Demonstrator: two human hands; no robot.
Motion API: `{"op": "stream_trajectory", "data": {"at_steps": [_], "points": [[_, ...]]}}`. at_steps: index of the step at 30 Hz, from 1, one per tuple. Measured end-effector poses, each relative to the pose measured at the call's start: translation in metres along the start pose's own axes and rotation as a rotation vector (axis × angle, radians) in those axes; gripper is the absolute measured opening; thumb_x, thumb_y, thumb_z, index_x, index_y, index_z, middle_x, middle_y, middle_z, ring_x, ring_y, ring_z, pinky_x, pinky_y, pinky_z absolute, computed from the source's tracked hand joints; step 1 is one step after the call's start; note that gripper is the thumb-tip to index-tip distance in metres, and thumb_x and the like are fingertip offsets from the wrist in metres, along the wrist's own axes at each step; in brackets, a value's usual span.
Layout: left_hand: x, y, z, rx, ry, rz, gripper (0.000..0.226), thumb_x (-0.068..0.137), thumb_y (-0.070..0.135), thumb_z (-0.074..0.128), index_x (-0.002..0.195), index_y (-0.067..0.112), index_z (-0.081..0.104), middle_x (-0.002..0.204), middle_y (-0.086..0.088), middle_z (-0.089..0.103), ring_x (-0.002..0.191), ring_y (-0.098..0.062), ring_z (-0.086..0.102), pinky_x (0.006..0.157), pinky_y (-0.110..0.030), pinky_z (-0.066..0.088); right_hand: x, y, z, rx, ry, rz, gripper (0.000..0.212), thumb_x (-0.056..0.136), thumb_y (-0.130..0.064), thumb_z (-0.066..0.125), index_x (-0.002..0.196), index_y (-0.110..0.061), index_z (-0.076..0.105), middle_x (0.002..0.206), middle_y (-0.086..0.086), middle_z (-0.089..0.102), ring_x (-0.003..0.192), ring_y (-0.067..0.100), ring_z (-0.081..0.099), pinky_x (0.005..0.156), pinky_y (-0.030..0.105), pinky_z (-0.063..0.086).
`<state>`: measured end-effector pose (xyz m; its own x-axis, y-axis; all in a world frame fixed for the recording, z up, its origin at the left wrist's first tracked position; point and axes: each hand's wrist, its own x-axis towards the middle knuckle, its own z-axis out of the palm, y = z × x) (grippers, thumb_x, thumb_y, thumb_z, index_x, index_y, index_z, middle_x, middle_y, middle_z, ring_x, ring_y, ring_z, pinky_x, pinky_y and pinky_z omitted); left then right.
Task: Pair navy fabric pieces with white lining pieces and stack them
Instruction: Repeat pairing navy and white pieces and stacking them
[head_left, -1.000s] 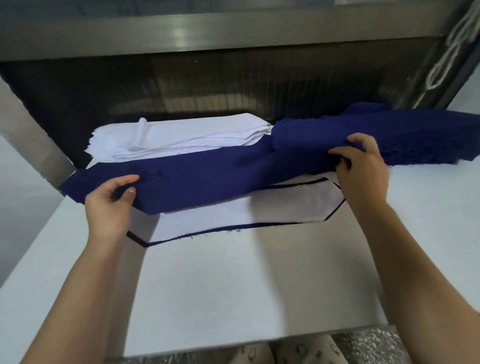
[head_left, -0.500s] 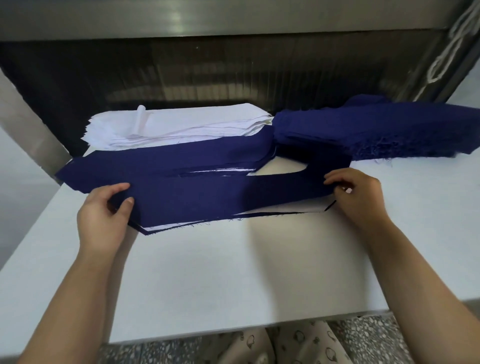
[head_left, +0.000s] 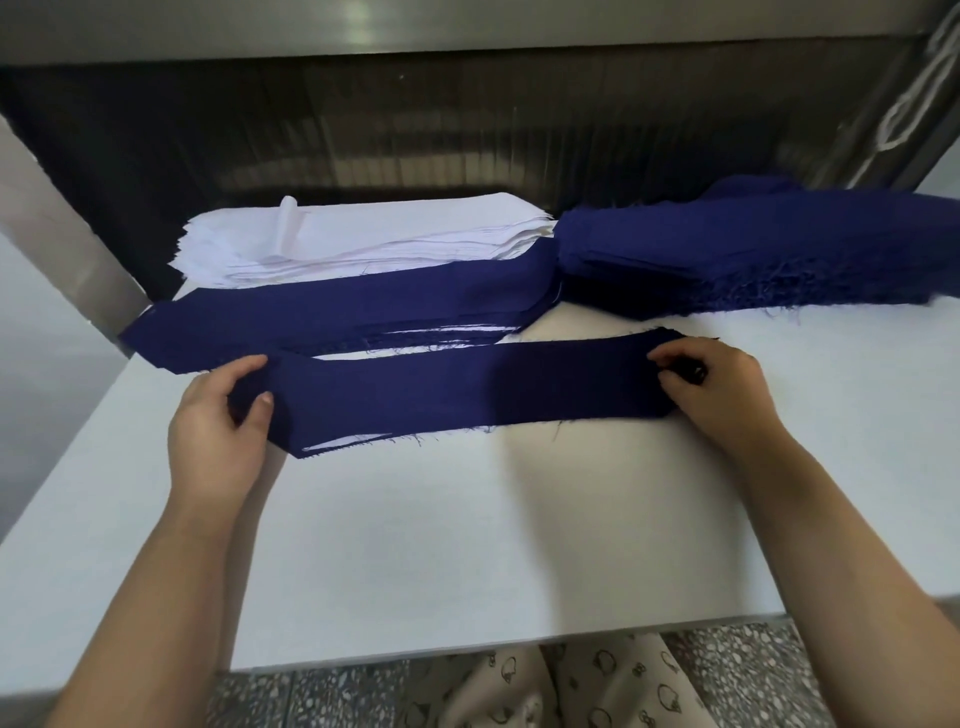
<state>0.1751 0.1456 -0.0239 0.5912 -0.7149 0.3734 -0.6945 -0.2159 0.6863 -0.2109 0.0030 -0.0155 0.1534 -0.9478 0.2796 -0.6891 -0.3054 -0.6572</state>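
A: The fingers?
B: The left hand (head_left: 218, 431) pinches the navy strip (head_left: 467, 395) at its pointed left end, thumb on top. The right hand (head_left: 722, 389) grips the right end with curled fingers.
A: And the strip?
B: Long, with frayed edges, lying flat on the white table (head_left: 467, 545) over a white lining piece (head_left: 337, 440), just in front of the paired stack (head_left: 337, 306).

A: Colours?
B: Strip (head_left: 467, 395) navy, linings (head_left: 363, 239) white, pile (head_left: 753, 249) navy.
A: Below?
B: Table (head_left: 467, 561) white, floor (head_left: 753, 675) speckled grey, trousers (head_left: 519, 686) cream with dark outline print.
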Motion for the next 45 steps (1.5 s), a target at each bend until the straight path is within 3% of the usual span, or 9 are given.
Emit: {"op": "stream_trajectory", "data": {"at_steps": [7, 18, 21, 24, 27, 31, 34, 38, 45], "points": [[0.0, -0.001, 0.0, -0.041, 0.04, 0.001, 0.034, 0.091, 0.003, 0.057, 0.124, 0.012, 0.062, 0.118, -0.006, 0.057, 0.076, 0.018, 0.047, 0.074, 0.004, 0.033, 0.0, 0.001, 0.0, -0.005, 0.111, 0.009, 0.03, 0.08, 0.01, 0.054, 0.09, -0.014, 0.07, 0.09, -0.007, 0.059, 0.065, 0.007, 0.049, 0.063, -0.003, 0.032], [-0.002, 0.006, 0.0, -0.087, 0.029, -0.03, 0.035, 0.09, 0.002, 0.058, 0.124, 0.013, 0.062, 0.096, 0.025, 0.046, 0.072, 0.018, 0.048, 0.073, 0.004, 0.034, 0.0, 0.001, -0.001, -0.016, 0.154, 0.004, 0.033, 0.079, 0.013, 0.051, 0.088, -0.013, 0.07, 0.092, -0.007, 0.058, 0.071, -0.012, 0.049, 0.067, -0.005, 0.03], [-0.003, 0.007, -0.001, -0.06, 0.018, -0.023, 0.035, 0.09, 0.003, 0.058, 0.123, 0.012, 0.062, 0.101, 0.01, 0.053, 0.073, 0.011, 0.05, 0.073, 0.001, 0.035, 0.0, 0.003, 0.001, -0.025, 0.137, 0.021, 0.033, 0.08, 0.012, 0.05, 0.09, -0.014, 0.07, 0.092, -0.006, 0.058, 0.07, -0.015, 0.048, 0.066, -0.003, 0.03], [-0.004, 0.008, -0.001, 0.0, -0.015, -0.012, 0.035, 0.088, 0.002, 0.059, 0.122, 0.011, 0.063, 0.113, -0.002, 0.054, 0.076, -0.007, 0.049, 0.076, -0.012, 0.035, 0.001, 0.004, 0.002, -0.058, 0.102, 0.079, 0.031, 0.082, 0.008, 0.051, 0.094, -0.013, 0.07, 0.089, -0.006, 0.056, 0.07, 0.004, 0.044, 0.067, 0.008, 0.03], [-0.005, 0.011, -0.002, 0.066, -0.075, -0.007, 0.034, 0.085, -0.002, 0.061, 0.117, 0.009, 0.066, 0.118, -0.01, 0.058, 0.098, -0.023, 0.055, 0.089, -0.021, 0.035, 0.001, 0.002, 0.002, -0.081, 0.069, 0.11, 0.027, 0.084, 0.003, 0.053, 0.095, -0.015, 0.069, 0.094, -0.006, 0.055, 0.083, 0.011, 0.046, 0.075, 0.018, 0.032], [-0.003, 0.012, -0.001, 0.157, -0.062, -0.039, 0.03, 0.084, 0.004, 0.064, 0.113, 0.01, 0.069, 0.116, -0.016, 0.062, 0.11, -0.036, 0.051, 0.102, -0.034, 0.032, 0.0, -0.002, -0.001, -0.148, 0.073, 0.07, 0.022, 0.082, 0.0, 0.057, 0.097, -0.01, 0.07, 0.107, 0.009, 0.063, 0.099, 0.032, 0.051, 0.088, 0.029, 0.034], [-0.003, 0.015, 0.001, 0.294, -0.022, -0.187, 0.035, 0.086, 0.025, 0.064, 0.121, 0.021, 0.063, 0.125, -0.011, 0.059, 0.122, -0.037, 0.037, 0.099, -0.039, 0.026, 0.0, -0.003, 0.0, -0.346, 0.049, 0.13, 0.03, 0.086, -0.018, 0.057, 0.115, -0.016, 0.064, 0.124, 0.014, 0.053, 0.118, 0.039, 0.035, 0.096, 0.034, 0.024], [-0.003, 0.018, 0.002, 0.378, -0.07, -0.191, 0.044, 0.086, 0.034, 0.065, 0.126, 0.021, 0.057, 0.126, -0.015, 0.057, 0.121, -0.041, 0.038, 0.1, -0.044, 0.025, -0.002, -0.005, 0.001, -0.52, -0.021, 0.275, 0.049, 0.089, -0.035, 0.048, 0.135, -0.02, 0.042, 0.136, 0.017, 0.041, 0.123, 0.037, 0.026, 0.097, 0.044, 0.023], [-0.007, 0.025, -0.005, 0.217, -0.141, -0.102, 0.03, 0.091, 0.021, 0.058, 0.12, 0.027, 0.063, 0.095, -0.005, 0.066, 0.104, -0.035, 0.053, 0.098, -0.041, 0.032, -0.001, -0.01, 0.002, -0.323, 0.004, 0.172, 0.051, 0.088, -0.016, 0.053, 0.136, -0.022, 0.039, 0.128, 0.019, 0.042, 0.11, 0.04, 0.042, 0.097, 0.046, 0.029]]}}
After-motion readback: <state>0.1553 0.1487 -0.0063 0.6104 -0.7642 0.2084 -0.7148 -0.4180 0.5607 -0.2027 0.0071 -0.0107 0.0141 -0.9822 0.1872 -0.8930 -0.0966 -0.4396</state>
